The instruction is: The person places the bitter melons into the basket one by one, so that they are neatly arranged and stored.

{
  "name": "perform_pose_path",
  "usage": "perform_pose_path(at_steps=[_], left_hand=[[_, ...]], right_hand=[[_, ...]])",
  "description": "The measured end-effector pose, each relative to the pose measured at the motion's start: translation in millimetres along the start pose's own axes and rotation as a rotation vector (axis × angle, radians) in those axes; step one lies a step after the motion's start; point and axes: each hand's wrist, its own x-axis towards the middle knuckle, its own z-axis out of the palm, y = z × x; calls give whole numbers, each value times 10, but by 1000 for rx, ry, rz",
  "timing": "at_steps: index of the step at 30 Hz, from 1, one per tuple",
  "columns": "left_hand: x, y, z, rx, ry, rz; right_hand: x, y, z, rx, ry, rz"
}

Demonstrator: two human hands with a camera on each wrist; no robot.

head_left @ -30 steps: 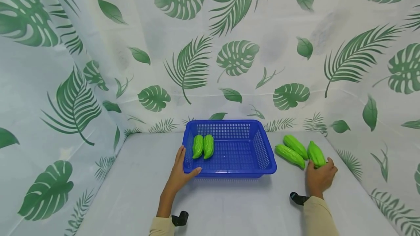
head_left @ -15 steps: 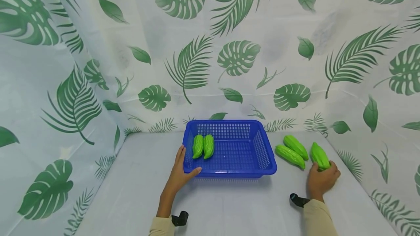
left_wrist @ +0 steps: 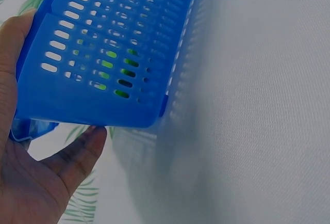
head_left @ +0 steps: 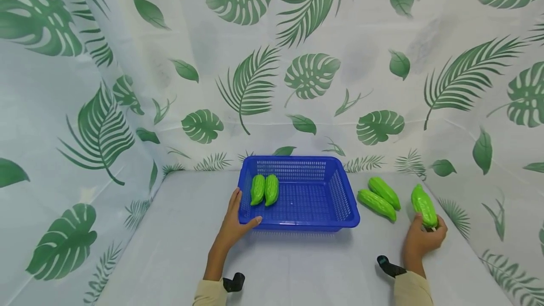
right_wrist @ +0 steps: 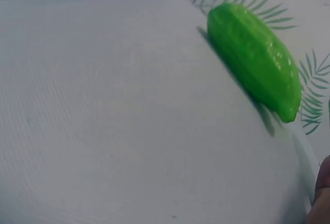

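Observation:
My right hand (head_left: 424, 240) pinches the lower end of a bright green, ridged bitter gourd (head_left: 424, 206), thumb on its left side and fingers on its right. To its left, two more bitter gourds lie side by side, a near one (head_left: 377, 205) and a far one (head_left: 384, 192). In the right wrist view a bitter gourd (right_wrist: 255, 61) lies on the table; only a fingertip shows, and the held gourd is out of view. My left hand (head_left: 233, 225) rests straight fingers and thumb against the front left corner of a blue plastic basket (head_left: 293, 225).
Two bitter gourds, a left one (head_left: 257, 190) and a right one (head_left: 271, 190), lie inside the basket at its left. A white table (head_left: 297, 268) carries everything. Leaf-printed cloth (head_left: 263, 84) closes off the back and sides.
My right hand has moved a little to the right with its bitter gourd, away from the two lying beside it. My left hand stays at the basket's corner.

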Motion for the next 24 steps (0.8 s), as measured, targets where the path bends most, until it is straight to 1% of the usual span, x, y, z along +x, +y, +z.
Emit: perform_pose_path(at_steps=[5, 11, 13, 16, 19, 24], left_hand=[[-9, 0, 27, 3, -5, 5], [-18, 7, 15, 12, -3, 1], [-17, 5, 10, 15, 1, 6], [-10, -6, 8, 19, 2, 10], [-4, -17, 10, 24, 5, 9], [6, -14, 4, 18, 7, 6]], right_hand=[[-38, -101, -68, 183, 0, 118], [-107, -311, -120, 468, 9, 171], [-123, -395, -137, 543, 6, 185], [-134, -513, -168, 615, -8, 216], [-140, -594, -187, 662, -37, 234], [-176, -649, -185, 822, -105, 271]])
